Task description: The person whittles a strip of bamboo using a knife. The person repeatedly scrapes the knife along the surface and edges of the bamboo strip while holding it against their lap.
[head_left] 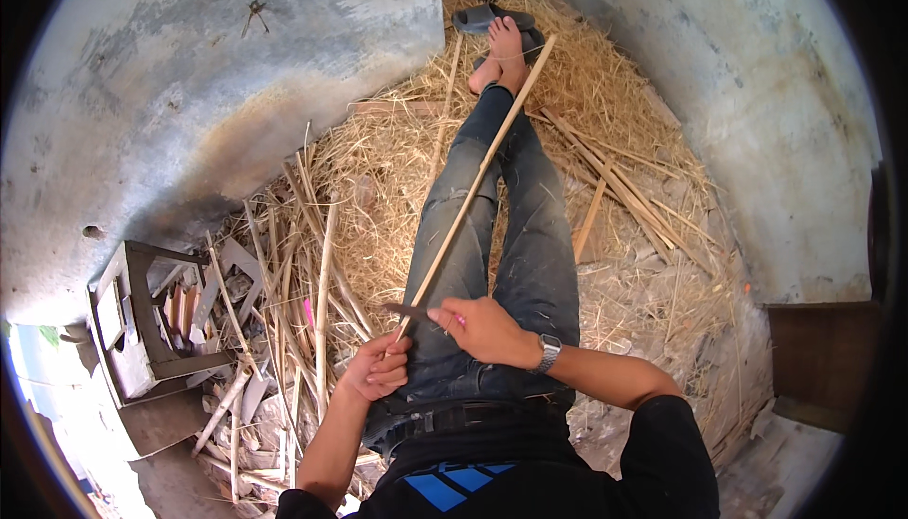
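Note:
A long, thin bamboo strip [473, 188] runs from my lap up along my outstretched legs, its far end near my bare feet. My left hand [377, 368] is closed round the near end of the strip. In my right hand [487, 330], which wears a wristwatch, is a knife [407, 311] with a dark blade. The blade lies across the strip just above my left fingers, pointing left. My right fingers wrap the handle, so most of it is hidden.
Straw shavings [378, 155] cover the floor around my legs. Bamboo sticks [326, 302] lie heaped on the left beside a wooden frame [142, 330]. More split strips [629, 193] lie right of my legs. Dark slippers [473, 18] sit by my feet. Grey walls [738, 112] rise on both sides.

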Demonstrator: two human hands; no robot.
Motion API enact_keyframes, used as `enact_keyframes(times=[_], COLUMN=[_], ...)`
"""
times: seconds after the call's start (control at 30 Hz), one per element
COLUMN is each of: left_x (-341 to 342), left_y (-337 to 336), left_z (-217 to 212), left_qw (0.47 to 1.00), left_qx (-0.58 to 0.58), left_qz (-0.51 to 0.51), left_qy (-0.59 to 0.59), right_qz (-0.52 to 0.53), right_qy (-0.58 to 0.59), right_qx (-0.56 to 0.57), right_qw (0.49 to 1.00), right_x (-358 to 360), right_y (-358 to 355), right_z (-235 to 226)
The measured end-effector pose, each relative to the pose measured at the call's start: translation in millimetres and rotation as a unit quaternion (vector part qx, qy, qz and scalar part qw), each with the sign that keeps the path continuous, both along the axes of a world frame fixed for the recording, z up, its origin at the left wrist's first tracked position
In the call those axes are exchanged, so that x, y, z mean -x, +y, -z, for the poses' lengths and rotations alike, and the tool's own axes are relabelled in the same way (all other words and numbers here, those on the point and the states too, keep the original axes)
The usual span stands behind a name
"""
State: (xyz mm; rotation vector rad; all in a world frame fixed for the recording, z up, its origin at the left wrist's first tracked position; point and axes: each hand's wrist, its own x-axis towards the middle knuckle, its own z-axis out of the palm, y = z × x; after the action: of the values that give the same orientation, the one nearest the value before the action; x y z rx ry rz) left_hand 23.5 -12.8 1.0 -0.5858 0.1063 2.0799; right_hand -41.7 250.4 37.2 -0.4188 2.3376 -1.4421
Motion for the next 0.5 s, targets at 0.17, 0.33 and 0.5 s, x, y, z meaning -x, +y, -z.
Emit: enact_keyframes(times=[0.17, 0.33, 0.5], left_x=[18, 18, 15], left_y=[42, 110, 158], left_z=[-43, -50, -43], left_qw=[0.940, 0.868, 0.752], left_qx=[0.288, 0.389, 0.465], left_qz=[0.049, -0.076, -0.111], left_qy=[0.178, 0.300, 0.454], right_qz=[0.209, 0.187, 0.101], right_qy=[-0.068, -0.110, -0.211], right_qx=[0.150, 0.300, 0.320], right_qw=[0.964, 0.929, 0.918], right_x=[46, 44, 25], right_y=[26, 30, 29], right_z=[-5, -23, -88])
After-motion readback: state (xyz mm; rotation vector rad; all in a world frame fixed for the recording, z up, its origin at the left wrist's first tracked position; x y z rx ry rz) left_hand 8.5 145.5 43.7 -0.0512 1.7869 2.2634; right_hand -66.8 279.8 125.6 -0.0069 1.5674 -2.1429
